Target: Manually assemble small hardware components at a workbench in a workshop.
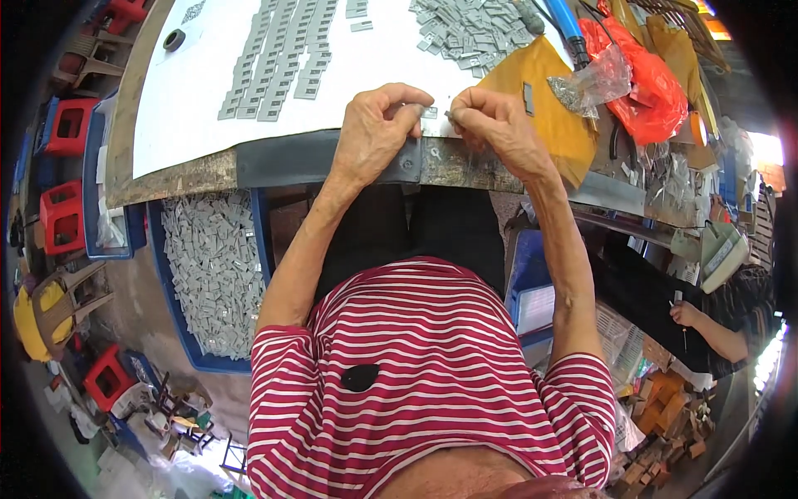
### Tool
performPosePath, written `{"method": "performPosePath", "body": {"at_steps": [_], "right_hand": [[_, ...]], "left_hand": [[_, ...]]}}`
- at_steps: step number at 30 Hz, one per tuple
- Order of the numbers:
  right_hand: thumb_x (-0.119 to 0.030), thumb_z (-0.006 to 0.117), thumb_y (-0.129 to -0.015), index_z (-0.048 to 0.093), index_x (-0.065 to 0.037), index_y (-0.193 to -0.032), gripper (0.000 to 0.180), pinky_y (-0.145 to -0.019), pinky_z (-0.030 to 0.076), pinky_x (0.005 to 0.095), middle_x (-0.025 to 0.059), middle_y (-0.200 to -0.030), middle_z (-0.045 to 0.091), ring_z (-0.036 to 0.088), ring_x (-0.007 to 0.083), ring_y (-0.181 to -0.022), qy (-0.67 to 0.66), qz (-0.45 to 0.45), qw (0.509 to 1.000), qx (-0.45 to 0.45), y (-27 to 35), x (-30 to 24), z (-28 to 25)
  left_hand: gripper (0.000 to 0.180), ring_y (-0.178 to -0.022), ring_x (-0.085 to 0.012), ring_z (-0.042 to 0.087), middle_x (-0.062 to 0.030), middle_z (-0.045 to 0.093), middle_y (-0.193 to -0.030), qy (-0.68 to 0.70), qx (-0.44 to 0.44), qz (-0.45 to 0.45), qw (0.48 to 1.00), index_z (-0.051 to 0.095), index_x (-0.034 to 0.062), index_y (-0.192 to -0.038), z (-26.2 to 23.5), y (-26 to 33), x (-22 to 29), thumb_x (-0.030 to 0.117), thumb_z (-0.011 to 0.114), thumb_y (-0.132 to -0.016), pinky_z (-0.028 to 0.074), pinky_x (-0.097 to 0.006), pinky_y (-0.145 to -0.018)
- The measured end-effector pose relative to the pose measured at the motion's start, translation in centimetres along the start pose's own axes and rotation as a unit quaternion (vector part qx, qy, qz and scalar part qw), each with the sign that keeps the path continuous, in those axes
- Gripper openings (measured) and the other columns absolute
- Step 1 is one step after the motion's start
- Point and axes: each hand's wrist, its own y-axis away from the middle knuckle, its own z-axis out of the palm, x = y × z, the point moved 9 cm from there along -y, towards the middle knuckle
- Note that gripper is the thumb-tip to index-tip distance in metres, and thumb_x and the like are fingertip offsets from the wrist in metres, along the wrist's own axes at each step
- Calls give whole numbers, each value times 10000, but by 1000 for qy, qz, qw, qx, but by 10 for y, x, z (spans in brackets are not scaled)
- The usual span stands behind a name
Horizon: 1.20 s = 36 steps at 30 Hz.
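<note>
At the table's near edge, my left hand [371,133] pinches a small grey rectangular piece [429,112] between thumb and fingertips. Just to its right, the fingers of my right hand [501,126] are pressed together at a tiny dark bit [450,116], too small to name. The two hands are a short gap apart. Beyond my left hand, long rows of similar grey pieces [278,58] lie lined up on the white sheet [183,108]. A loose heap of grey pieces [470,33] is spread farther off, past my right hand.
Brown paper [549,91] lies by my right hand, with a clear bag of small parts [592,81] and a red plastic bag [644,91]. A tape roll [174,40] sits far left. Below the table stands a blue crate [184,337] of grey pieces. Another person's hand [687,314] shows at right.
</note>
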Motion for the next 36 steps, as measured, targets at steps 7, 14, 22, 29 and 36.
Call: {"method": "performPosePath", "body": {"at_steps": [7,14,22,29,36], "right_hand": [[-177,549,-827,556,-15,-760,175,-443,337,179,-27,-616,494,430,34,-513,38,-4,999,-20,-4,7,2],[-148,577,-804,537,-16,-729,156,-432,343,178,-12,-595,495,439,47,-492,-6,16,1000,-12,-6,17,1],[-133,585,-810,539,4,-791,147,-433,386,187,15,-635,521,473,64,-498,-53,20,998,1,-8,23,3],[-102,554,-845,562,15,-919,139,-443,399,177,28,-630,542,519,79,-505,-38,6,999,10,-4,15,7],[-94,569,-833,585,33,-892,140,-467,491,207,42,-654,559,543,84,-544,-20,-23,999,7,-3,14,6]], "left_hand": [[170,-549,-58,512,-14,562,-594,-28,-15,16,999,638,4,-896,7,2,9,46,504,-800,415,-204,-502],[168,-552,-62,515,-16,570,-625,-5,-21,26,999,632,-10,-897,10,2,7,24,498,-802,424,-199,-514],[184,-564,-64,532,-28,570,-620,62,-27,3,998,608,-31,-925,9,-2,-1,7,492,-788,430,-193,-528],[187,-558,-69,534,-38,570,-622,105,-32,-11,994,596,-44,-926,9,-4,-10,1,497,-774,435,-190,-530],[167,-572,-72,535,-36,567,-647,123,-47,-28,991,595,-36,-915,11,-4,-12,11,509,-779,442,-188,-555]]}}
